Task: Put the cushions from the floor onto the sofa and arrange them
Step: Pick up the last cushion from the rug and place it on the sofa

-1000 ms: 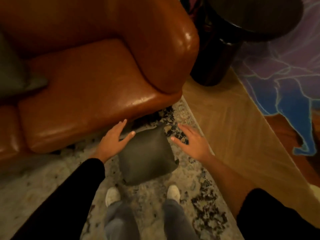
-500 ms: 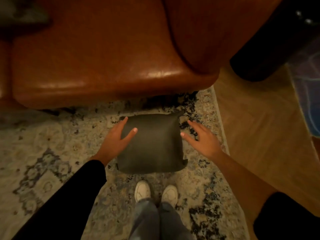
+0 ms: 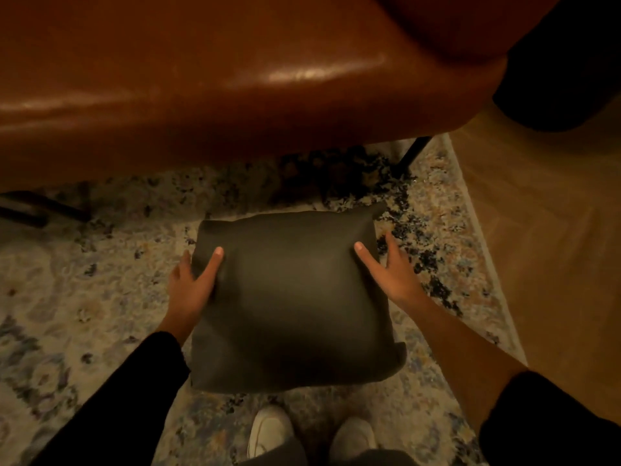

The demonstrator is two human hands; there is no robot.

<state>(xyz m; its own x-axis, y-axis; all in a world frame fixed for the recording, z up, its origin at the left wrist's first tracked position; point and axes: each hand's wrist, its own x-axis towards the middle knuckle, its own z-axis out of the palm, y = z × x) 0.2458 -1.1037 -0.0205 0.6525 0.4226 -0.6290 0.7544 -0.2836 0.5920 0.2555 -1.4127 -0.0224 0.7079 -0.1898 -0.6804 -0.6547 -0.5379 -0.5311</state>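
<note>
sofa (image 3: 235, 79): brown leather, across the top;
rug (image 3: 84, 280): patterned, spread before the sofa;
cushion (image 3: 289, 297): dark, square, over the rug between both hands (lifted or resting, unclear);
left hand (image 3: 188, 290): grips its left edge, thumb on top;
right hand (image 3: 393, 274): grips its right edge, thumb on top, fingers alongside

Sofa (image 3: 235, 95) edge just behind cushion (image 3: 292, 297), its leg (image 3: 414, 153) back-R, rug (image 3: 84, 297) free L & R — shoes (image 3: 268, 432) near front.
</note>
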